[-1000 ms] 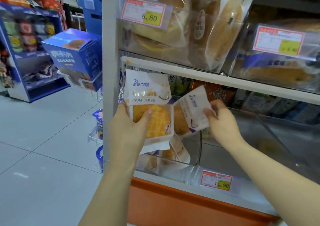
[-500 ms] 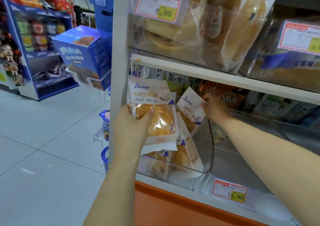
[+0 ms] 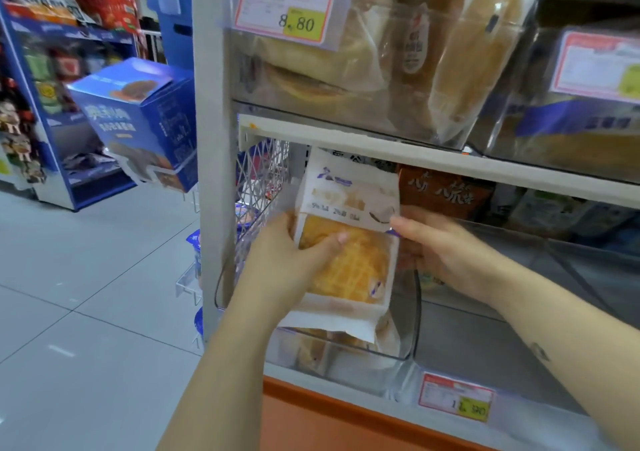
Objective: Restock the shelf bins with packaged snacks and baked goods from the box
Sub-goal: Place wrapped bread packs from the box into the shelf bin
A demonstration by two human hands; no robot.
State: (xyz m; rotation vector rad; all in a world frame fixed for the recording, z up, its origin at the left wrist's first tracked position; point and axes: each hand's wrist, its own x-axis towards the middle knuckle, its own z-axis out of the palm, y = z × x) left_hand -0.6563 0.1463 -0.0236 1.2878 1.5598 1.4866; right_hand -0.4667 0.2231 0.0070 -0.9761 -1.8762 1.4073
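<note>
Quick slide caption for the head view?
Left hand grips a packaged bun at the clear bin; right hand touches its right edge.

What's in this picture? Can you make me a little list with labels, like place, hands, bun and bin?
place: shop shelf with see-through bins
left hand: grips a packaged bun, thumb on its front
right hand: fingers at the pack's right edge; grip unclear
packaged bun: held upright at the open top of the clear bin
clear bin: more bun packs inside
price tag above: 8.80
nearby: blue box on the left
</note>
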